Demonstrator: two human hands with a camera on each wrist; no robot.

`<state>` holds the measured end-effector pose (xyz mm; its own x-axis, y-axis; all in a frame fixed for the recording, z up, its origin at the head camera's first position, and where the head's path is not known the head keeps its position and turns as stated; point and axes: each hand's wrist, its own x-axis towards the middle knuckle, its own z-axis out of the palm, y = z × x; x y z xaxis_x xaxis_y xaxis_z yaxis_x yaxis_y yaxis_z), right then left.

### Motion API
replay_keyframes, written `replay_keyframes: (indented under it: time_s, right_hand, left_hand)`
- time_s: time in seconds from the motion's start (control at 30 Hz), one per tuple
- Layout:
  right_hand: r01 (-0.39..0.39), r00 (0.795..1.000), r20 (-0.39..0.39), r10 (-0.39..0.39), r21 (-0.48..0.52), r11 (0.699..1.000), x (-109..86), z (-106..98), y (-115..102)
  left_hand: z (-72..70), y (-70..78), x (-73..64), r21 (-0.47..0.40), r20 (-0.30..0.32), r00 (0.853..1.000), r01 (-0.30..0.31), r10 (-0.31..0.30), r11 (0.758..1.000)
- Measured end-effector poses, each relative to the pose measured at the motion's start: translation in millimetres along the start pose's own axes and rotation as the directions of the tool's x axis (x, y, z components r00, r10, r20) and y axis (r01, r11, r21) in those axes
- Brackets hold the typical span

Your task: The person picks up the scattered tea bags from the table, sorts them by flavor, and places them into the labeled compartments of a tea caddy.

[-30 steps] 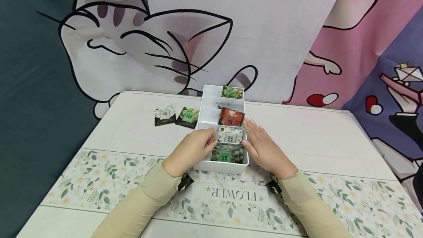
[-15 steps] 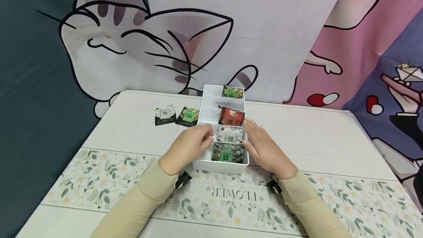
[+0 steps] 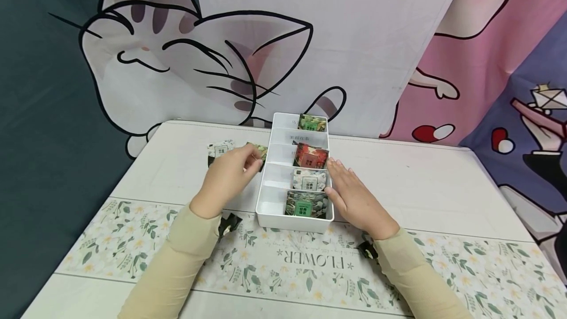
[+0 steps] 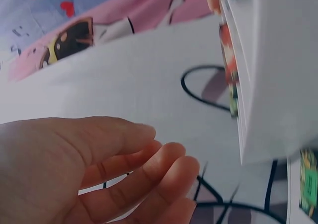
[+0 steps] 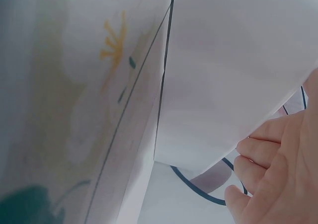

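Note:
My left hand [image 3: 226, 176] hovers over the table left of the white divided box [image 3: 290, 223], beside a green-and-black tea sachet [image 3: 263, 152] that it partly covers. Its fingers are loosely bent; nothing shows between thumb and fingertips in the left wrist view. A white-and-black tea sachet [image 3: 220, 148] lies just beyond that hand. With fingers extended, my right hand [image 3: 361, 206] rests along the box's right side. Inside the box stand a dark green sachet [image 3: 305, 204] in the nearest compartment, a white sachet [image 3: 309, 180], a red sachet [image 3: 311, 156] and a green sachet [image 3: 312, 123] at the far end.
The white table [image 3: 443, 191] carries a flower-printed band [image 3: 443, 255] along its near part. A cat-printed cloth [image 3: 354, 43] hangs behind the table's back edge. The box's second compartment from the back [image 3: 283, 137] shows no sachet.
My left hand has moved out of the box, leftward and away from the near compartments, to the loose sachets on the table. The right hand has kept its place against the box.

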<state>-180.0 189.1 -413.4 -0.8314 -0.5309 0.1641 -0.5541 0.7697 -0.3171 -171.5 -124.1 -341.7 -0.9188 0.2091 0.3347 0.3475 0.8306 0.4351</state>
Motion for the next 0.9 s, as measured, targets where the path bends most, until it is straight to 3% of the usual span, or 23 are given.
replay_keyframes:
  time_s: [0.27, 0.53, 0.9]
  right_hand:
    - [-0.004, 1.0, 0.001, 0.004, -0.005, 1.0, -0.2, 0, 0]
    - [0.0, 1.0, 0.002, 0.0, 0.001, 1.0, 0.6, 0, 0]
    - [-0.001, 1.0, 0.003, 0.001, 0.001, 1.0, 0.5, 0, 0]
  left_hand:
    - [-5.4, -30.6, 7.6, 0.026, -0.113, 0.987, 0.117, -0.113, 0.993]
    - [-10.0, -57.1, 8.7, -0.021, -0.183, 0.967, 0.176, -0.177, 0.984]
    - [0.9, -97.4, 10.1, -0.106, -0.209, 0.933, 0.275, -0.292, 0.955]
